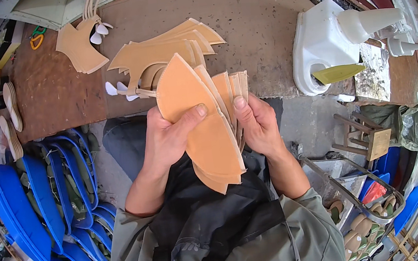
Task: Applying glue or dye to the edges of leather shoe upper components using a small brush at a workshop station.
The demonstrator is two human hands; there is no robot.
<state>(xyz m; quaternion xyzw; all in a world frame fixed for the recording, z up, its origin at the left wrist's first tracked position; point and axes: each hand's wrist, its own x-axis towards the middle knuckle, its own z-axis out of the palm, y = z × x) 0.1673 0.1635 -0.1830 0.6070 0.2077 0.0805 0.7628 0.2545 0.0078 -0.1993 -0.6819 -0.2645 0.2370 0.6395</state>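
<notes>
A fanned stack of tan shoe-upper pieces (pixel 210 143), leaf-shaped with stitched edges, is held upright over my lap at the bench edge. My left hand (pixel 165 139) is closed on its left part, thumb flat across the front piece. At the right side my right hand (pixel 259 123) pinches the narrower, spread edges (pixel 237 86) with its thumb in front. The fingers of both hands are mostly hidden behind the stack. Just beyond lies a pile of similar tan uppers (pixel 160 49) with curved cut-outs. White tabs (pixel 119 88) stick out at that pile's left.
More tan uppers (pixel 81 47) hang over the bench (pixel 256 11) at the back left, near orange-handled scissors (pixel 37 38). A white plastic jug (pixel 317 43) with a yellow-green blade-like piece (pixel 339 74) stands at the right. Blue trays (pixel 16 205) are racked lower left; a wooden stool (pixel 364 135) is lower right.
</notes>
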